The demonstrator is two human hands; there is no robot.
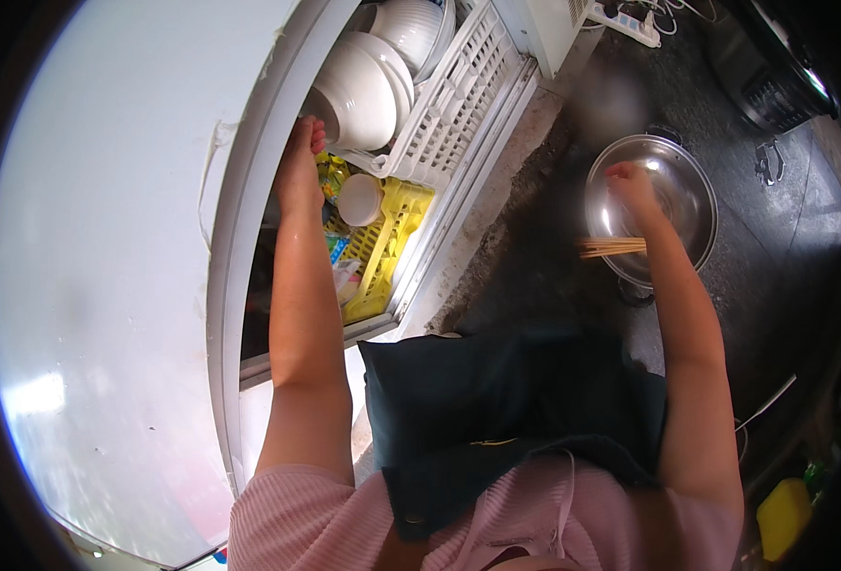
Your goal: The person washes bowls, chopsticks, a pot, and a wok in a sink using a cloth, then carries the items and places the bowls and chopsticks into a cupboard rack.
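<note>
My left hand [308,139] reaches into a low cabinet on the left. Its curled fingers are at the edge of a white bowl [365,100], one of several white dishes on their sides in a white plastic basket [456,100]. Whether the fingers grip the bowl is hidden. On the right, my right hand [631,185] hangs over a stainless steel pot [691,207] with dark handles, its fingers curled. A bundle of wooden chopsticks [612,247] sticks out from behind my right wrist across the pot's near left side. What supports the chopsticks cannot be seen.
Below the white basket, a yellow basket [392,246] holds a round pale-lidded container [360,200] and packets. A white panel [121,250] fills the left. A dark electric cooker [777,78] and power strip [627,26] stand beyond the pot. A yellow object [784,517] is lower right.
</note>
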